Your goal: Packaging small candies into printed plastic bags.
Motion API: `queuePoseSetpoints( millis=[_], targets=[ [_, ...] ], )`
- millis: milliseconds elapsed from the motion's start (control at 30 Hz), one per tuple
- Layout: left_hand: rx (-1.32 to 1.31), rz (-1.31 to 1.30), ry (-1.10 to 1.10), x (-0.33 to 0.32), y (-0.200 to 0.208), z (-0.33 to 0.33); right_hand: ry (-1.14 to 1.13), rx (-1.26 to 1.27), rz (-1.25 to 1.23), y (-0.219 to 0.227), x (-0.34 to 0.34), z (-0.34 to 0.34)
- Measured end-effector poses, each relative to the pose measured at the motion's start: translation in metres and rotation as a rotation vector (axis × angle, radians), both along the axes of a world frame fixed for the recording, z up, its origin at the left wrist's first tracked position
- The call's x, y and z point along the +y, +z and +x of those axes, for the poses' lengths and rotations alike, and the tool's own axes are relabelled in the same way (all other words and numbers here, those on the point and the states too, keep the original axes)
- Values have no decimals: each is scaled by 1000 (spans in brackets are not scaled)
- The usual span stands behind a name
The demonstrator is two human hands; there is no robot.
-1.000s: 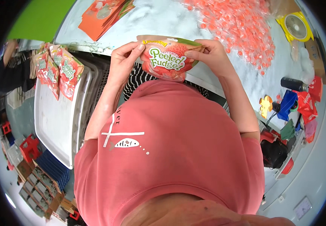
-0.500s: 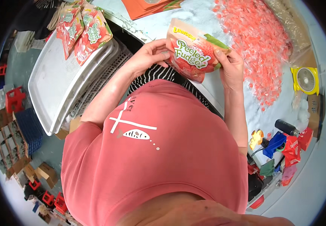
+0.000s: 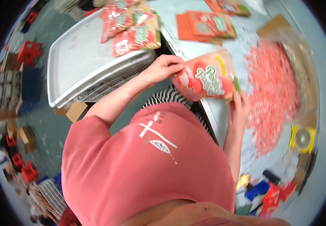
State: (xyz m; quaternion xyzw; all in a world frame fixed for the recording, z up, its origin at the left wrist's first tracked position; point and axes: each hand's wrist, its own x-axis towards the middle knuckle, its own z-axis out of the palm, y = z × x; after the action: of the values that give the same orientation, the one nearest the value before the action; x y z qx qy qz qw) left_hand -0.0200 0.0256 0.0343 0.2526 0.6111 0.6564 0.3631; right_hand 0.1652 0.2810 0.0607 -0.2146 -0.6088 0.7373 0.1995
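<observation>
Between my two hands hangs a pink and red candy pouch [image 3: 204,77], tilted, its printed front showing. My left hand [image 3: 166,68] pinches one edge of it, thumb on top. At the opposite end, by the green corner, the fingers of my right hand [image 3: 239,107] grip the pouch. To the right spreads a big heap of pink wrapped candies [image 3: 272,96] on the white table [image 3: 217,116]. Several similar filled pouches [image 3: 138,35] lie on the white plastic tray [image 3: 80,49] to the left.
Flat stacked pouches [image 3: 208,26] lie at the table's far side. A yellow fan [image 3: 303,138], a dark bottle [image 3: 272,176] and red packets [image 3: 274,196] stand or lie at the right. Perforated crates [image 3: 110,81] are stacked under the tray; a cardboard box [image 3: 75,111] is on the floor.
My view has turned and shifted left, so table and tray appear moved. The pouch has tilted clockwise and sits lower and nearer the right in view; both hands still hold it.
</observation>
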Motion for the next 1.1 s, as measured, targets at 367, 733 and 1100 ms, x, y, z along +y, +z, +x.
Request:
queuePoseSetpoints(
  millis=[367, 733, 1100],
  targets=[
    [414, -355, 760, -251, 25, -192, 94, -202, -20, -47, -11, -6],
    [638, -581, 883, -233, -102, -314, 48, -303, -15, -60, -27, -8],
    [682, -473, 976, -171, -136, -324, 2, -351, -128, -89, -26, 3]
  ],
)
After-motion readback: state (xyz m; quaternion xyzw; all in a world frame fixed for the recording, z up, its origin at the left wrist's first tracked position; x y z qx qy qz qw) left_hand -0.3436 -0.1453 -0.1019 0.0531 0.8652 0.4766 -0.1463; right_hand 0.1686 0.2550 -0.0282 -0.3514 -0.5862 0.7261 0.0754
